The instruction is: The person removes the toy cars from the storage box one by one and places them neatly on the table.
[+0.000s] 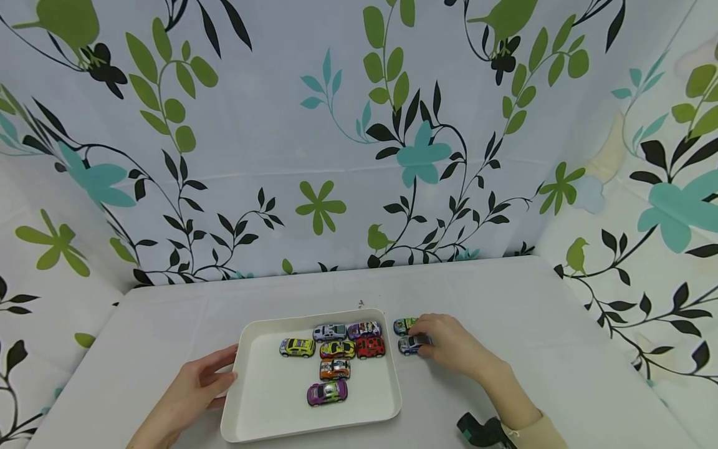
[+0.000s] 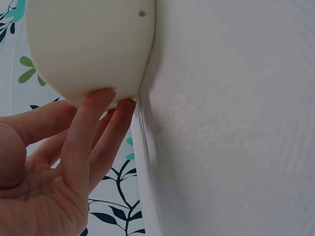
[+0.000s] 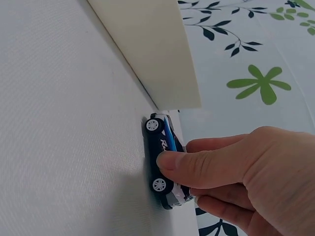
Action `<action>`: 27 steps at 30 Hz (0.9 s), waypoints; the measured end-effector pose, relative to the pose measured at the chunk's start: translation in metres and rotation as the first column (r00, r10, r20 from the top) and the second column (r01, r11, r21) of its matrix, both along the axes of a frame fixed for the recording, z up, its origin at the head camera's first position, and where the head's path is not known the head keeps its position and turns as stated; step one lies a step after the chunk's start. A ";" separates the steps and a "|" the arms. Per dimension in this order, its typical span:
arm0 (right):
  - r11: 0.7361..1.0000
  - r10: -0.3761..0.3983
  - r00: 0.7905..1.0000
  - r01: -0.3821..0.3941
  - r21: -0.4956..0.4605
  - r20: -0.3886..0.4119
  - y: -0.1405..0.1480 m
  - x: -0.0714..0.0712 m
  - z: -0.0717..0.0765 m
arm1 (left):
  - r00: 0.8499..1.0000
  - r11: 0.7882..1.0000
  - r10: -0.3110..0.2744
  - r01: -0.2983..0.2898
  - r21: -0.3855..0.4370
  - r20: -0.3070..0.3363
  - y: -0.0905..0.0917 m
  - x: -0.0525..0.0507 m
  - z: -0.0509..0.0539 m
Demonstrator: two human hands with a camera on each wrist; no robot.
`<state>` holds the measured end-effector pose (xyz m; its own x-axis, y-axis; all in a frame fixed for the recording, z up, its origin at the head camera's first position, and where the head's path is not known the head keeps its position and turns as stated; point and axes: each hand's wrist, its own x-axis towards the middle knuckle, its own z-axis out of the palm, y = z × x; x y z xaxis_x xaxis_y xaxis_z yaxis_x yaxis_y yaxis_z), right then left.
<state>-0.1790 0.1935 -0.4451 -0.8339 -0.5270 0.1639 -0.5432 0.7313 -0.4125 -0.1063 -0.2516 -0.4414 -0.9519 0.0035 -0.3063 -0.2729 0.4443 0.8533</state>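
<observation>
One car (image 3: 158, 147), lengthwise toward tray (image 3: 157, 59)

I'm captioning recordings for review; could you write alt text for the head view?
A person's right hand grips a small dark toy car on a white table, right of a white tray of seven toy cars; the left hand touches the tray's left side. A green toy car lies just beyond.

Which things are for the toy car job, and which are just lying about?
Probably for the job:
- dark car, pinched in the right grip
- green car beside it
- white tray, touched by the left grip
- seven toy cars in the tray

Probably just there:
- leafy cloth behind
- black gadget at the bottom edge
</observation>
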 end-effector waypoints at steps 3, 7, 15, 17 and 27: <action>1.000 -0.007 1.000 0.007 0.004 -0.005 -0.001 0.000 0.000 | 1.000 1.000 -0.004 0.004 -0.003 0.000 -0.001 -0.001 0.001; 1.000 -0.015 1.000 0.015 0.014 -0.011 -0.001 -0.001 0.001 | 1.000 1.000 -0.004 0.004 0.001 -0.002 -0.001 -0.001 0.001; 0.999 -0.025 1.000 0.025 0.023 -0.016 -0.002 -0.001 0.000 | 1.000 1.000 0.006 -0.006 0.001 0.004 0.000 -0.001 0.000; 0.999 -0.028 0.999 0.028 0.028 -0.017 -0.002 -0.001 0.000 | 1.000 1.000 0.010 -0.010 -0.003 0.005 0.000 -0.001 0.000; 0.998 -0.043 0.999 0.043 0.043 -0.018 0.000 0.000 0.000 | 1.000 1.000 0.017 -0.017 -0.027 0.012 0.002 -0.001 -0.001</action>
